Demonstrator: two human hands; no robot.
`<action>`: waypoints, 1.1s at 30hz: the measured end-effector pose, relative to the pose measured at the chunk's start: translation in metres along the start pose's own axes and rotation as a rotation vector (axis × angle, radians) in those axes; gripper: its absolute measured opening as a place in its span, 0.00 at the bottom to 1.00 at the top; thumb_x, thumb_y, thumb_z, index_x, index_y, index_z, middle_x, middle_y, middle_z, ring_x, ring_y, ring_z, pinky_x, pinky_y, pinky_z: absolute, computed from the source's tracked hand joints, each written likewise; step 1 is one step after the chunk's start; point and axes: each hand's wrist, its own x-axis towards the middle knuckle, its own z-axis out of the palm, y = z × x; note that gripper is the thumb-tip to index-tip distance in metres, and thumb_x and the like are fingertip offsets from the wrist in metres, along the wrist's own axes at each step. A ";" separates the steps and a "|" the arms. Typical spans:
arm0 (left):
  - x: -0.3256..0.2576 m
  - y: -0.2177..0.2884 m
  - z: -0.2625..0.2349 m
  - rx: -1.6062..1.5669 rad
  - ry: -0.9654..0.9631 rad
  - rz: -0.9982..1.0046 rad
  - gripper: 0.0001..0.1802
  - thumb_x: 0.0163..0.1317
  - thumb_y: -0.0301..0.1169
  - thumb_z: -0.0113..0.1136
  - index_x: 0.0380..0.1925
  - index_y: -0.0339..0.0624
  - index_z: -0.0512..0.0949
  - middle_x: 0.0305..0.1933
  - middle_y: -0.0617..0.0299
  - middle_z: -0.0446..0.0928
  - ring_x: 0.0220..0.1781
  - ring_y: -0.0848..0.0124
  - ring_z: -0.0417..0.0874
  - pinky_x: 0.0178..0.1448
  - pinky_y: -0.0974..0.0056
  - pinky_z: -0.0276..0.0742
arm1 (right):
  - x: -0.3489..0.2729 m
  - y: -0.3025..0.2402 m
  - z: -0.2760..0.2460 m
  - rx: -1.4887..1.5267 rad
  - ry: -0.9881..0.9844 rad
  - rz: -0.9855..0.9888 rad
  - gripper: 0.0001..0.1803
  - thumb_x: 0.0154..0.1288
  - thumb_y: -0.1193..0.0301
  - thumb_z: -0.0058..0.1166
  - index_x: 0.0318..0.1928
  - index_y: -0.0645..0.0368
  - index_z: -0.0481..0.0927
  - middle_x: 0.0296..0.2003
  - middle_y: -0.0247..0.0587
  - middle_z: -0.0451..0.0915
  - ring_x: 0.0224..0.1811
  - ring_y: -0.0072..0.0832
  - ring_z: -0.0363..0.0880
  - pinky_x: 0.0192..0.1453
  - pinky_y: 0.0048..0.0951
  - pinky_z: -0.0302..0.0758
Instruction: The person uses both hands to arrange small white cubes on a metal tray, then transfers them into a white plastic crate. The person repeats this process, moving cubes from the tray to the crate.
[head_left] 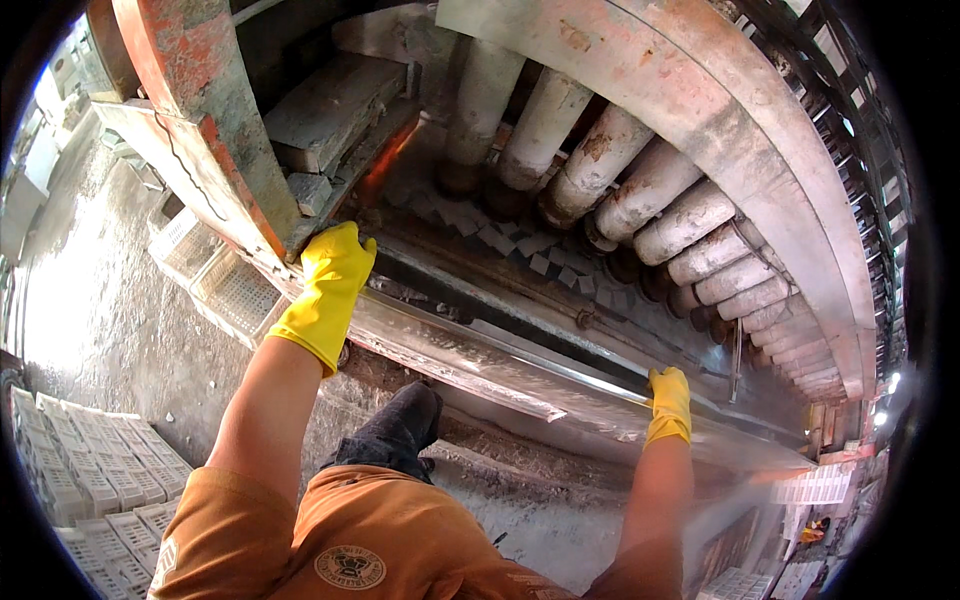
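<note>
Both my hands wear yellow rubber gloves and are closed along the front of a large machine. My left hand (pixel 338 262) is curled at the left end of a long dark bar (pixel 500 320), beside the rusty orange upright frame (pixel 225 120). Farther right, my right hand (pixel 670 392) has its fingers bent over the same bar near its right end. The gloves hide the exact contact. Below the bar runs a wet, pale ledge (pixel 460 365). Small grey stone blocks (pixel 540 262) lie inside the machine behind the bar.
Thick, rust-stained cylinders (pixel 590 165) stand in a row under a curved metal beam (pixel 760 120). White plastic crates (pixel 235 290) sit by the machine's left end, with more stacked crates (pixel 90 460) at lower left. A thin metal rod (pixel 737 360) stands right of my right hand.
</note>
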 end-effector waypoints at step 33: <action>0.040 0.010 -0.013 -0.030 -0.029 -0.024 0.20 0.59 0.48 0.67 0.37 0.41 0.83 0.39 0.46 0.86 0.45 0.46 0.87 0.52 0.46 0.82 | 0.059 -0.032 -0.017 -0.422 -0.094 -0.017 0.28 0.67 0.50 0.58 0.55 0.60 0.86 0.56 0.59 0.84 0.61 0.54 0.82 0.63 0.46 0.77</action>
